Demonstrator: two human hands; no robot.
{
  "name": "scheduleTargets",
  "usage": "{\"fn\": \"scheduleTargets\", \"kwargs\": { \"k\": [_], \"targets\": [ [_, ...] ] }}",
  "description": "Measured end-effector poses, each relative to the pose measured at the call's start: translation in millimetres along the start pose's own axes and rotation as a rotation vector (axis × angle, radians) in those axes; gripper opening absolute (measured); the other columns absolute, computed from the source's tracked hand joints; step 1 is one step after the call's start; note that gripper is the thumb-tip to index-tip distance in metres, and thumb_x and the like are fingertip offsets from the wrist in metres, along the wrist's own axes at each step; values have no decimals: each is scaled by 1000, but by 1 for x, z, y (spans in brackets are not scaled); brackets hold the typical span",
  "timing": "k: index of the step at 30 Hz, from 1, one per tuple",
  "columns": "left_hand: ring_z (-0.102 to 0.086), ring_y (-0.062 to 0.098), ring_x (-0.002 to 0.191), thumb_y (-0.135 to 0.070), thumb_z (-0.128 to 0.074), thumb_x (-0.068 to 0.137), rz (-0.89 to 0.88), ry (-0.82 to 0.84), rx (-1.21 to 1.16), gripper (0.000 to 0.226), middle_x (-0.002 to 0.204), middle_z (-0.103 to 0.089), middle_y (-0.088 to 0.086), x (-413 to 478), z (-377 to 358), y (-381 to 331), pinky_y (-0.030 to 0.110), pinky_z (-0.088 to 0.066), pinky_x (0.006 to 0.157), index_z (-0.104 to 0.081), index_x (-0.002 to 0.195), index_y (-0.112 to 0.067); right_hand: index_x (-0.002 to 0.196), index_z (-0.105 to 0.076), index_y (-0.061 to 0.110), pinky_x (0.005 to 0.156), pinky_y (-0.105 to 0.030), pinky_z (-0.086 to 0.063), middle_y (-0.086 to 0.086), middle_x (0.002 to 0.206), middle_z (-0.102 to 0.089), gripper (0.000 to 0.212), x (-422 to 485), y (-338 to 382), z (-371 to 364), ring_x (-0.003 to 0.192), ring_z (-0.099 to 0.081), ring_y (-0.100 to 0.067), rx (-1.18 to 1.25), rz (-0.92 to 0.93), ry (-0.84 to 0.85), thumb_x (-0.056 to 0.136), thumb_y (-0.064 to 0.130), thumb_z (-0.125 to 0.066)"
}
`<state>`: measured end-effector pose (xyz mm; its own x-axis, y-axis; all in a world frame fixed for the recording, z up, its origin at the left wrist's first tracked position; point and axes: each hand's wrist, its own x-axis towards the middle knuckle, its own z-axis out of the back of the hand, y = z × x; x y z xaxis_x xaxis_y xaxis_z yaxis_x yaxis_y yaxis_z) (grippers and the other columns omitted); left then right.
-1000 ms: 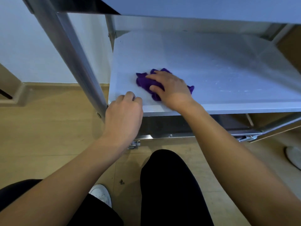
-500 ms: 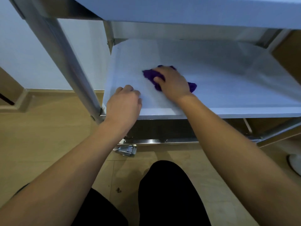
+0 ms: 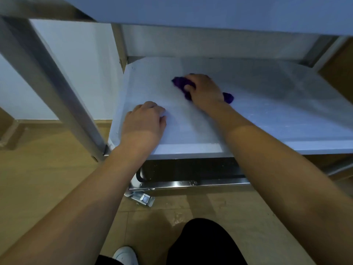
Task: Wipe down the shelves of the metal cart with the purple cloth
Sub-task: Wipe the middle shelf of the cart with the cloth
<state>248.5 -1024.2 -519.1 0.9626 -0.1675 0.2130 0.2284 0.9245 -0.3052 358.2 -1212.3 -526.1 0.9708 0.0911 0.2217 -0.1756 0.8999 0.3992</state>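
Purple cloth (image 3: 180,83), soft and crumpled, sits clamped in the grip of the right hand (image 3: 205,91) on the smooth metal shelf (image 3: 267,115), farther back than before. The left hand (image 3: 144,122) has its grip curled together, empty.

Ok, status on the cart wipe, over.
Right hand grips cloth, pressed on shelf. Left hand curled, braced at the shelf's front left, holding nothing. Upper shelf overhangs above.

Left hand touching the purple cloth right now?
Apart. The head view shows bare shelf between the left hand and the purple cloth, which sits under the right hand farther back.
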Motion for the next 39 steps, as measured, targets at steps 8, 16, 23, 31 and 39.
{"fn": "scheduleTargets", "kwargs": {
  "k": [8, 16, 23, 31, 39],
  "targets": [
    [-55, 29, 103, -26, -50, 95, -7, -121, -39, 27, 117, -61, 3, 6, -12, 6, 41, -46, 89, -71, 108, -15, 128, -56, 20, 96, -38, -43, -5, 132, -56, 34, 33, 33, -36, 117, -54, -28, -47, 80, -28, 96, 27, -44],
    [-56, 30, 103, -22, -54, 92, 0, -139, -96, 24, 116, -61, 5, 10, -15, 10, 41, -47, 89, -70, 108, -14, 125, -60, 21, 88, -33, -46, -8, 123, -63, 34, 57, -9, -20, 110, -58, -29, -63, -51, -100, 95, 27, -45],
    [-56, 30, 106, -24, -54, 93, 16, -143, -107, 26, 117, -62, 6, 11, -15, 7, 41, -45, 93, -70, 110, -12, 124, -58, 14, 101, -42, -41, -12, 127, -59, 34, 83, 18, -36, 115, -55, -32, -172, -155, -135, 96, 26, -44],
    [-56, 28, 107, -24, -54, 93, 17, -141, -136, 27, 118, -62, 5, 11, -16, 9, 40, -45, 93, -70, 111, -13, 125, -61, 20, 96, -36, -45, -6, 127, -62, 33, 97, 26, -39, 116, -57, -26, 38, 78, -14, 94, 26, -50],
    [-59, 34, 101, -20, -58, 89, -7, -145, -79, 23, 110, -65, 10, 14, -22, 9, 42, -46, 86, -72, 104, -8, 128, -55, 18, 105, -43, -37, -10, 132, -56, 36, 116, 34, -52, 120, -52, -30, -187, -112, -92, 97, 31, -42]
  ]
}}
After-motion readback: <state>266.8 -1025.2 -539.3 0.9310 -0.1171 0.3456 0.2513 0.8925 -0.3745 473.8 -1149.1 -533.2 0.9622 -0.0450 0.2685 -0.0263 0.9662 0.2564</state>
